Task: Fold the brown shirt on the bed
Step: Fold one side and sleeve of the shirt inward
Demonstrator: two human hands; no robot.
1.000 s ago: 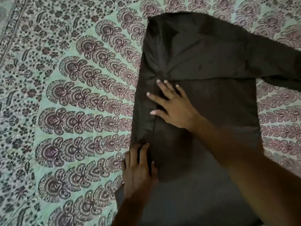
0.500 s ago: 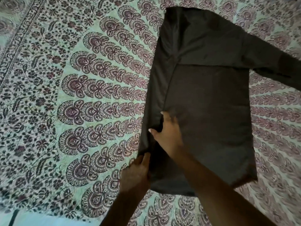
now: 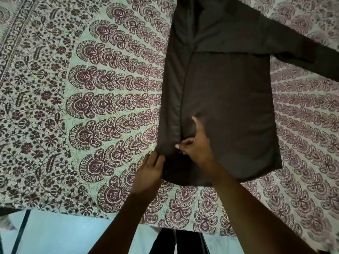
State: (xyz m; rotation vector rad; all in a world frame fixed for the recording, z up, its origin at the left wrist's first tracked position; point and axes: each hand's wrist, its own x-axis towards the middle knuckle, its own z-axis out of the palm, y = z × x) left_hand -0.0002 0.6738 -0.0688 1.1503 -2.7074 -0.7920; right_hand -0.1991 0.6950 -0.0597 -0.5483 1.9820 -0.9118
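Patterned bedspread (image 3: pixel 110 107) covers the bed; pale floor shows at the near edge. Brown shirt (image 3: pixel 229 99) lies flat right of centre, left side folded in as a long strip, one sleeve (image 3: pixel 302 50) trailing far right. Fabric looks thin, soft, light; likely creases easily and slides little on the cloth. Best hold: near hem corners or the folded edge. Left hand (image 3: pixel 149 173) rests at the near-left corner, fingers flat, nothing pinched that I can see. Right hand (image 3: pixel 196 143) reaches across, thumb and fingers pinching the strip's inner edge.
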